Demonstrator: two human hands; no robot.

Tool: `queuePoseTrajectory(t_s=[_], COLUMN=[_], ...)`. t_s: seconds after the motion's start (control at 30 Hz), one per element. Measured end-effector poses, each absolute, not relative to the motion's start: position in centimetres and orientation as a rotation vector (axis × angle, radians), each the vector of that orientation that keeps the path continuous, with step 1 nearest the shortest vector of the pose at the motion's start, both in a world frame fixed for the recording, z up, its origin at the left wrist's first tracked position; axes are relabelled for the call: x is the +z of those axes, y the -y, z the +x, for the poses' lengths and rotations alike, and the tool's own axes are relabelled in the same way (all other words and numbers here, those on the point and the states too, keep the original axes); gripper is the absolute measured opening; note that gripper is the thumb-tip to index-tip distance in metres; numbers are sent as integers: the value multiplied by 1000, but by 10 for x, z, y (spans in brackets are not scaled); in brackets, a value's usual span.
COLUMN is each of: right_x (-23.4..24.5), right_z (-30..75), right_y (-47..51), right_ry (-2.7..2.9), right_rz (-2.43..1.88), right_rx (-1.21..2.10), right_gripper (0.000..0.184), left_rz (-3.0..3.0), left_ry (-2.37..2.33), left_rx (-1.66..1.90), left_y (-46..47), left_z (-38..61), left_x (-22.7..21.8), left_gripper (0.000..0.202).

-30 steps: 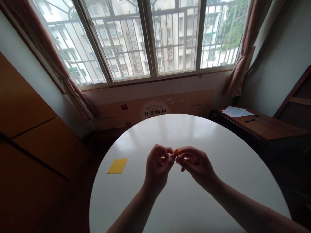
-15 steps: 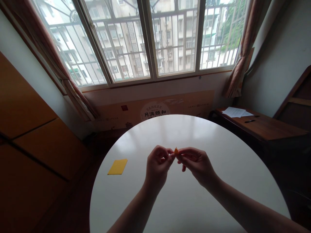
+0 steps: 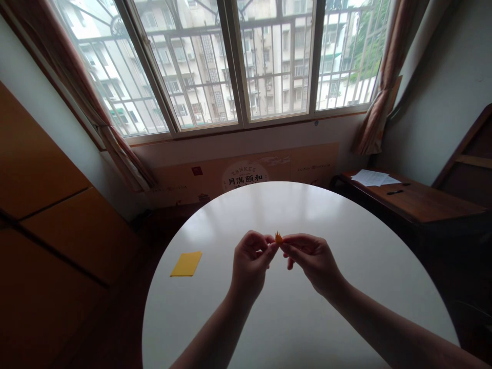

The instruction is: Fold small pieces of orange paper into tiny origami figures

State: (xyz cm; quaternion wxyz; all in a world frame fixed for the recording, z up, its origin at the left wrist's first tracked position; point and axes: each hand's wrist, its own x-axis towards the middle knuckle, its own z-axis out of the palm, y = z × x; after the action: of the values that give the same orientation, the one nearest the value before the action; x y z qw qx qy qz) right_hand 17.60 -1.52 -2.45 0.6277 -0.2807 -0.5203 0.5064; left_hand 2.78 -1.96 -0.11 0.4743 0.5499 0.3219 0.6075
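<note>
Above the white round table, my left hand [image 3: 251, 256] and my right hand [image 3: 311, 256] meet, thumbs and forefingers pinched together. Between their fingertips is a small piece of folded orange paper [image 3: 279, 237]. Its pointed tips stick up above my fingers, while its lower part is hidden by them. To the left of my hands, a square of yellow paper [image 3: 186, 264] lies flat on the tabletop [image 3: 307, 328].
At the right, a brown wooden side table [image 3: 426, 200] bears white sheets [image 3: 372, 178] and a dark pen [image 3: 394, 192]. A printed cardboard panel [image 3: 172, 174] stands below the barred window. Wooden cabinets [image 3: 46, 256] are on the left.
The folded orange paper has turned slightly between my fingertips, and more of its points show. My hands have barely shifted; the yellow square lies where it was.
</note>
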Motion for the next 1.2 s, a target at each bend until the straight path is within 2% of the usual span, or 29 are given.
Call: queuePoseTrajectory(t_s=[0.3,0.63,0.8,1.2], right_x=[-25,-20,-17,-20], right_z=[177,176,181,175], right_y=[15,14,11,13], right_ry=[1156,1020,1122,1174], right_rz=[-634,-687,-725,-764], right_rx=[1181,1347,1484,1396], right_gripper=[15,28,26,30], left_rz=[1463,1421,1390,1534], left_ry=[-876,-856,-824,-1000], left_rx=[1505,1492,1449,1446], left_y=[20,19,18,17], left_z=[26,27,24,24], left_x=[-2,0,1,-5], left_gripper=[29,29,30,17])
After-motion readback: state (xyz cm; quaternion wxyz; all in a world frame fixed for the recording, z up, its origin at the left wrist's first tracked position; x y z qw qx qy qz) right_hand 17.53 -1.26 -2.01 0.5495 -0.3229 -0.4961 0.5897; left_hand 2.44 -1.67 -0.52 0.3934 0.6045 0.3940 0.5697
